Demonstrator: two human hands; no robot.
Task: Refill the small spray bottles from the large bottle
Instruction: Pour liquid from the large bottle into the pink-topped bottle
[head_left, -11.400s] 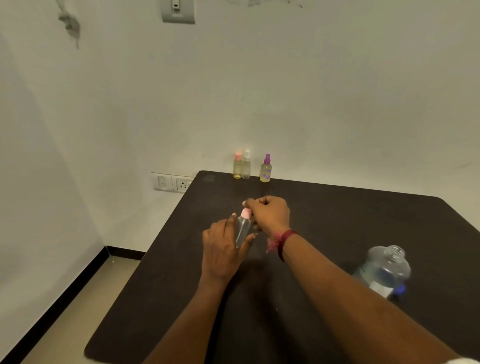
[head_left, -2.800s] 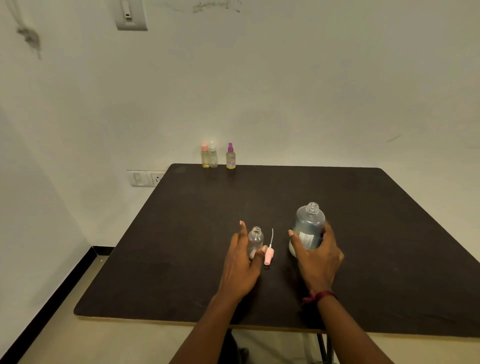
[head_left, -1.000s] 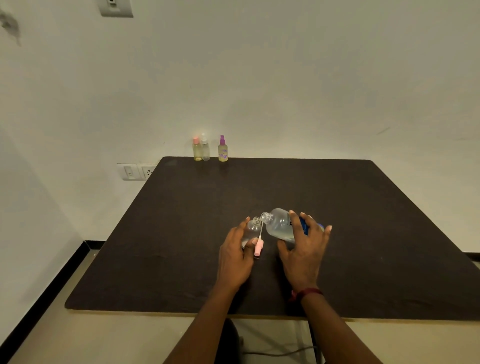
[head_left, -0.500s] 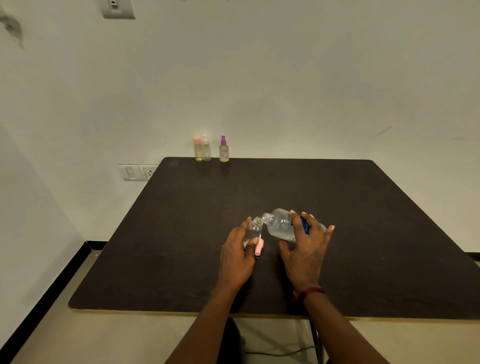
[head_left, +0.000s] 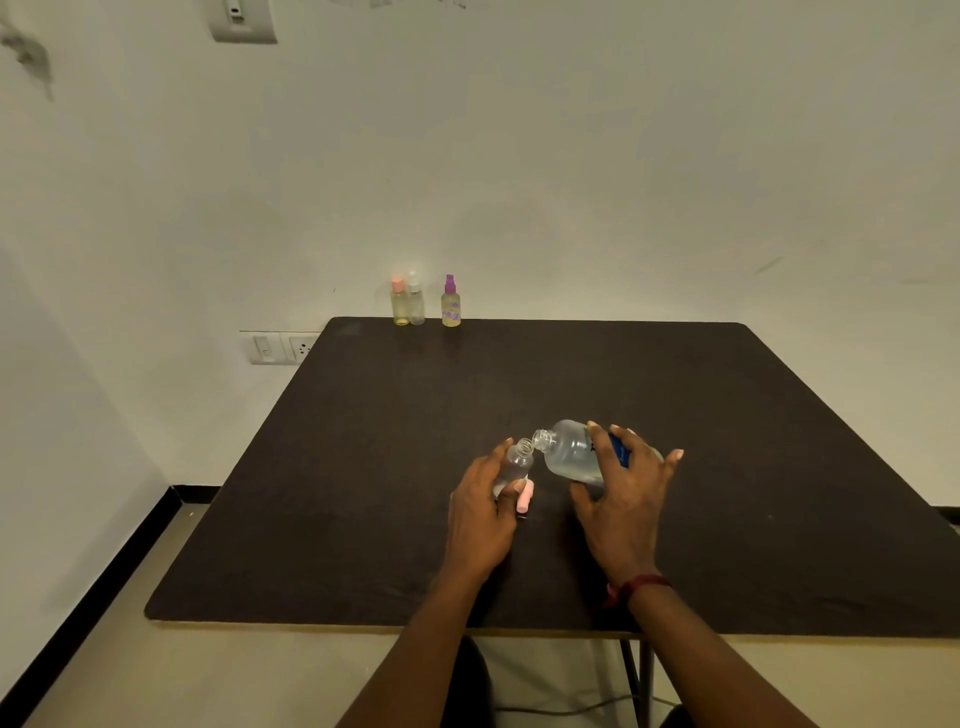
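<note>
While our left hand (head_left: 480, 512) gripped the small bottle (head_left: 514, 465) upright on the dark surface (head_left: 363, 467), its fingers (head_left: 497, 460) curled round the clear body, our right hand (head_left: 621, 499) held the large bottle (head_left: 569, 452) tipped sideways, fingers clamped over its top and thumb beneath. The large bottle's open neck sat right at the small bottle's uncapped mouth, between the two sets of fingers; we could not tell whether they touched. A pink spray cap (head_left: 524, 500) lay just right of our left thumb. Well beyond the fingers, three small spray bottles (head_left: 415, 304) stood at the far edge.
</note>
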